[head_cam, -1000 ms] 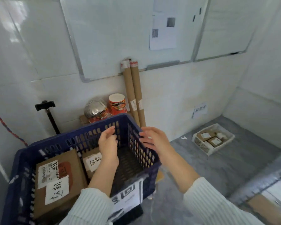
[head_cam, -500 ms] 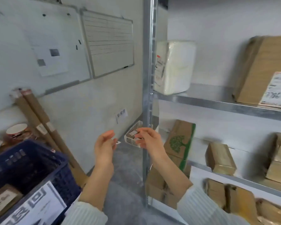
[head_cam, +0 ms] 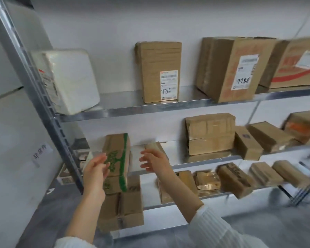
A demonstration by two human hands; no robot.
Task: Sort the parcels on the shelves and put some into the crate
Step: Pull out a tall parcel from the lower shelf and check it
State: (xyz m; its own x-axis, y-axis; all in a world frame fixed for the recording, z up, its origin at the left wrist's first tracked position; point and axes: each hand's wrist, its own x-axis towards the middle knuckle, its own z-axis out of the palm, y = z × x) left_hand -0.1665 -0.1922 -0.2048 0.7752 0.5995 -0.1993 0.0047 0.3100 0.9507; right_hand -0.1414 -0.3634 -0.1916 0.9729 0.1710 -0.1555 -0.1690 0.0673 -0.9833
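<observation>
A metal shelf unit (head_cam: 150, 108) fills the view, stacked with cardboard parcels. A brown box with a green tree print (head_cam: 117, 154) stands on the middle shelf at the left. My left hand (head_cam: 96, 169) is raised in front of its left side, fingers relaxed, holding nothing. My right hand (head_cam: 153, 161) hovers to the box's right, fingers loosely spread and empty. Behind that hand lies a small pale parcel (head_cam: 155, 146). On the top shelf sit a white wrapped parcel (head_cam: 70, 79) and boxes marked 7786 (head_cam: 159, 72). The crate is out of view.
The shelf's slanted metal upright (head_cam: 43, 97) stands close to my left arm. More brown boxes (head_cam: 210, 134) fill the middle shelf to the right, small parcels (head_cam: 234, 178) lie on the lower shelf, and stacked boxes (head_cam: 125, 206) sit below the tree box. Grey floor lies underneath.
My view has swung right from the blue crate to the shelves. Both empty hands have moved along and now flank the green-printed box.
</observation>
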